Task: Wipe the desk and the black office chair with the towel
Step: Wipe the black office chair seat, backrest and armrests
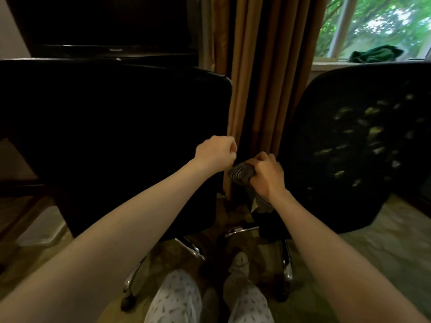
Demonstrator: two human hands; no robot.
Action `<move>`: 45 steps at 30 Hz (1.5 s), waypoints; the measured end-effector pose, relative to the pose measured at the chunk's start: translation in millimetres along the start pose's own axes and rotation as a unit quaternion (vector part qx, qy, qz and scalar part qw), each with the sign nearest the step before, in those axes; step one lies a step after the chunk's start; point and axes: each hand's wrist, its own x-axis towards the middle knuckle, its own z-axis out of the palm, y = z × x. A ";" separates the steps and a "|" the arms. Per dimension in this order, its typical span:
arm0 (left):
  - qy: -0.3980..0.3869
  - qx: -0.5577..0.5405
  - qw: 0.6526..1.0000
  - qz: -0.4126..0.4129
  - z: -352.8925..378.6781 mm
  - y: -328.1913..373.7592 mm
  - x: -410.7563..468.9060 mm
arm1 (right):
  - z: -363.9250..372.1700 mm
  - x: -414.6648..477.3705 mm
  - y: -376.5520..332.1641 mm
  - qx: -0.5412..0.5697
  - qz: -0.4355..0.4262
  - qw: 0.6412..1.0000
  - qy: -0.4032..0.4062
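View from a head-worn camera, looking down along two bare forearms that reach forward into the gap between two chairs.

The right hand (pixel 268 174) is closed in a fist round a bunched grey striped towel (pixel 241 172). One end of the cloth sticks out to the left of the knuckles and the rest hangs below the wrist. The towel is in the air, low in the gap, just left of the black office chair with a mesh backrest (pixel 361 148) that fills the right side.

The left hand (pixel 215 153) is just to the left of the towel and a little farther away. Its fingers are curled tight at the right edge of the black office chair with a solid backrest (pixel 116 136), which fills the left side. Whether the fingers pinch that edge cannot be told.

Brown pleated curtains (pixel 256 78) hang behind the gap. To the far right is a window with green leaves outside, and a crumpled green cloth (pixel 375 55) lies on the sill. Chrome chair legs (pixel 191 249) stand on a patterned carpet (pixel 373 241), near the person's legs in pale printed trousers (pixel 177 299).
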 end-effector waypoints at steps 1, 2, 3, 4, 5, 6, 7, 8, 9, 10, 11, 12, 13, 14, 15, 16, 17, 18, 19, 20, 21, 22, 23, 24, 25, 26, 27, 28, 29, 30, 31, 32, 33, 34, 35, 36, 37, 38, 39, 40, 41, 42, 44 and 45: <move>-0.002 -0.002 1.000 0.016 -0.4 9.5 3.8 | -5.0 -1.8 6.8 0.005 0.013 1.000 0.008; -0.002 -0.008 0.999 0.034 -1.4 17.5 7.9 | -9.7 -3.5 12.9 0.006 0.024 1.000 0.014; -0.001 -0.023 0.998 0.057 -2.9 25.9 13.2 | -14.7 -5.2 19.8 0.005 0.034 0.999 0.021; -0.001 -0.048 0.995 0.082 -5.7 34.0 18.9 | -19.1 -6.5 26.4 0.006 0.043 0.999 0.029; -0.005 -0.079 0.991 0.109 -8.8 43.6 25.7 | -24.0 -7.7 34.0 0.006 0.051 0.998 0.039; -0.007 -0.107 0.985 0.134 -11.7 53.1 32.1 | -28.9 -8.6 40.6 0.007 0.057 0.997 0.049; -0.003 -0.126 0.980 0.156 -13.6 63.2 37.9 | -33.2 -10.2 47.2 0.007 0.063 0.996 0.059; 0.009 -0.138 0.975 0.173 -14.7 74.1 43.9 | -37.8 -11.6 54.0 0.006 0.071 0.995 0.073; 0.022 -0.147 0.971 0.186 -15.9 84.0 49.8 | -41.5 -12.2 59.5 0.007 0.080 0.993 0.085; 0.031 -0.157 0.967 0.196 -16.4 96.6 56.0 | -46.3 -13.1 67.3 0.007 0.091 0.991 0.097; 0.034 -0.165 0.964 0.204 -16.9 107.6 61.4 | -49.5 -14.1 73.9 0.008 0.102 0.989 0.107; 0.036 -0.168 0.963 0.209 -17.1 116.7 66.5 | -51.7 -15.0 79.9 0.010 0.112 0.987 0.117; 0.041 -0.167 0.962 0.213 -16.8 125.4 72.0 | -53.1 -16.1 86.4 0.010 0.121 0.985 0.125; 0.053 -0.165 0.962 0.211 -16.3 132.4 77.5 | -54.0 -17.5 92.4 0.012 0.130 0.983 0.130; 0.074 -0.165 0.962 0.204 -15.3 136.4 82.9 | -54.3 -18.8 97.1 0.018 0.135 0.982 0.133; 0.101 -0.168 0.961 0.194 -13.3 138.8 87.9 | -55.0 -20.0 101.4 0.027 0.139 0.981 0.135; 0.123 -0.182 0.958 0.183 -10.7 139.5 93.5 | -56.1 -20.8 104.8 0.039 0.141 0.980 0.137; 0.129 -0.207 0.954 0.176 -8.7 140.8 99.5 | -58.4 -20.9 109.1 0.048 0.142 0.978 0.142; 0.117 -0.238 0.949 0.168 -7.4 141.5 104.7 | -61.1 -20.7 112.9 0.052 0.141 0.978 0.147; 0.092 -0.259 0.947 0.164 -6.5 142.2 109.5 | -64.4 -19.8 117.3 0.049 0.138 0.978 0.152; 0.070 -0.256 0.949 0.168 -6.1 142.1 113.9 | -67.1 -18.1 121.7 0.043 0.132 0.978 0.155; 0.062 -0.230 0.955 0.176 -6.8 142.8 118.3 | -70.5 -15.5 126.8 0.035 0.126 0.978 0.161; 0.063 -0.202 0.960 0.186 -7.9 143.5 121.9 | -73.5 -12.3 131.1 0.027 0.119 0.978 0.172; 0.067 -0.186 0.962 0.189 -9.3 144.0 124.3 | -76.4 -8.5 134.2 0.020 0.111 0.975 0.189; 0.070 -0.185 0.963 0.185 -10.4 145.1 125.1 | -79.1 -4.7 136.5 0.017 0.104 0.972 0.209; 0.072 -0.190 0.963 0.177 -10.7 146.9 124.6 | -82.1 -0.9 138.3 0.016 0.097 0.968 0.233; 0.074 -0.197 0.963 0.169 -10.6 148.9 123.9 | -85.2 2.1 139.4 0.018 0.091 0.962 0.258; 0.079 -0.201 0.963 0.163 -10.7 150.1 123.4 | -89.0 4.0 140.1 0.023 0.085 0.956 0.281; 0.082 -0.203 0.963 0.159 -10.9 149.6 122.9 | -92.7 5.1 140.2 0.028 0.079 0.951 0.299; 0.082 -0.204 0.963 0.156 -11.3 147.0 123.4 | -96.0 5.5 140.1 0.032 0.073 0.946 0.315; 0.078 -0.208 0.963 0.152 -12.7 143.5 124.0 | -99.7 5.7 139.9 0.037 0.069 0.941 0.330; 0.070 -0.214 0.963 0.146 -14.1 139.5 125.2 | -103.6 5.7 139.1 0.046 0.069 0.936 0.343; 0.059 -0.221 0.963 0.140 -16.1 135.8 126.5 | -107.4 6.0 137.9 0.056 0.070 0.931 0.355; 0.050 -0.224 0.964 0.132 -18.2 131.9 128.1 | -111.1 7.0 136.0 0.067 0.070 0.926 0.366; 0.046 -0.221 0.966 0.123 -20.0 128.1 129.1 | -114.8 8.7 133.7 0.074 0.063 0.921 0.378; 0.043 -0.217 0.969 0.113 -21.7 123.3 130.1 | -119.3 11.3 130.3 0.074 0.050 0.916 0.390; 0.038 -0.213 0.971 0.104 -22.8 118.3 131.3 | -123.2 14.3 126.8 0.072 0.036 0.912 0.401; 0.031 -0.213 0.972 0.094 -23.9 112.7 133.8 | -127.2 18.5 123.8 0.068 0.022 0.909 0.411; 0.022 -0.215 0.973 0.085 -25.4 107.0 136.5 | -130.6 22.7 121.1 0.062 0.010 0.906 0.418; 0.010 -0.218 0.973 0.076 -26.5 101.3 139.5 | -132.5 26.9 118.4 0.055 -0.001 0.906 0.420; -0.001 -0.221 0.973 0.072 -28.3 96.7 142.9 | -133.9 31.6 116.2 0.045 -0.011 0.905 0.422; -0.014 -0.222 0.972 0.072 -29.6 92.1 146.7 | -134.3 36.0 114.5 0.038 -0.021 0.905 0.424; -0.046 -0.219 0.972 0.075 -35.5 84.5 153.9 | -134.7 44.4 109.9 0.034 -0.038 0.896 0.440; -0.063 -0.235 0.967 0.075 -37.3 81.7 157.5 | -134.7 47.6 107.4 0.035 -0.047 0.888 0.455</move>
